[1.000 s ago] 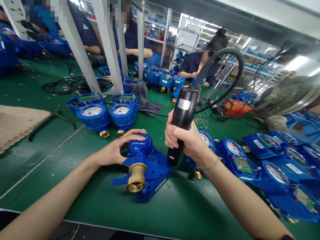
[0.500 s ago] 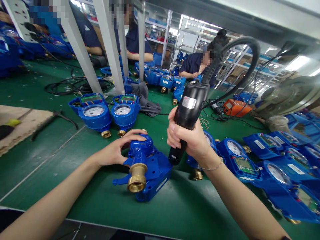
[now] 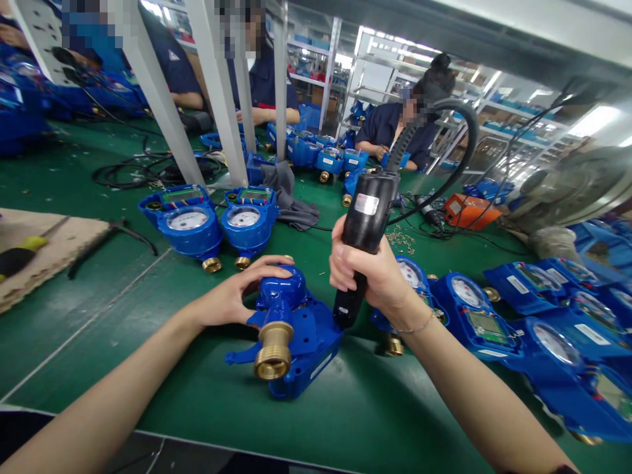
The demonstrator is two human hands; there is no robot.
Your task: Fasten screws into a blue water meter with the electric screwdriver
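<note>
— Green bench mat (image 3: 148,388) runs the whole line. What's in that right hand (image 3: 368,273)?

— Black electric screwdriver (image 3: 368,224), fist closed round the barrel, held nearly upright, its black cable (image 3: 459,125) looping up and over.

— And the left hand (image 3: 224,301)?

— Cupped, fingers (image 3: 266,271) curved over the domed top of a blue water meter (image 3: 309,345) lying on the mat, brass fitting (image 3: 272,352) towards the person.

— Screwdriver on it?

— Tip's just beside the blue housing; can't tell if they touch.

— Around them?

— Two more meters ahead, one (image 3: 187,227) beside the other (image 3: 249,220), a grey cloth (image 3: 289,204) past them, and a row of meters (image 3: 474,309) off to the right.
</note>
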